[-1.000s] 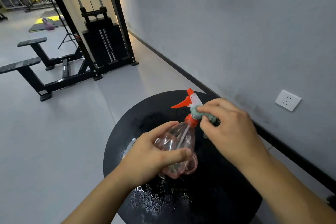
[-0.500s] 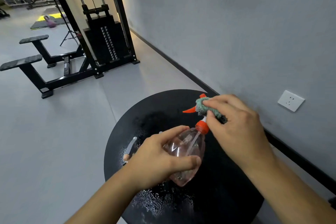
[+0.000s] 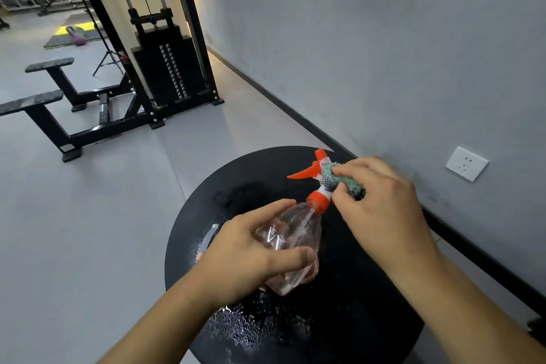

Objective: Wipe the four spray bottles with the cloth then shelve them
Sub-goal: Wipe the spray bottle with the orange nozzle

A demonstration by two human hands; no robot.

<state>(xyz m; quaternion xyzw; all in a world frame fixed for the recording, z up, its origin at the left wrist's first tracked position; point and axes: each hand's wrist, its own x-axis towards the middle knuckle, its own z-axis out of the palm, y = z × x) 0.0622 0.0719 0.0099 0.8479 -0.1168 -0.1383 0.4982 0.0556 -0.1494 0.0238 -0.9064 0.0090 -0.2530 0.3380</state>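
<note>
One round black table [image 3: 369, 289] beneath both hands, water droplets on surface below left wrist. Cable weight machine [image 3: 165, 68] far beyond fingertips, against grey wall. Left hand [image 3: 251, 257] grips clear pinkish spray bottle [image 3: 292, 242], fingers curled round body, thumb across near side; bottle tilted, held above table. Right hand [image 3: 381, 210] pinches green cloth [image 3: 339, 178] between thumb and fingertips, cloth pressed against white neck of bottle beside orange trigger [image 3: 307, 171]. Small grey object [image 3: 208, 238] on table, just left of left-hand knuckles, unidentifiable. Wall socket [image 3: 466, 163] right of right-hand knuckles.
</note>
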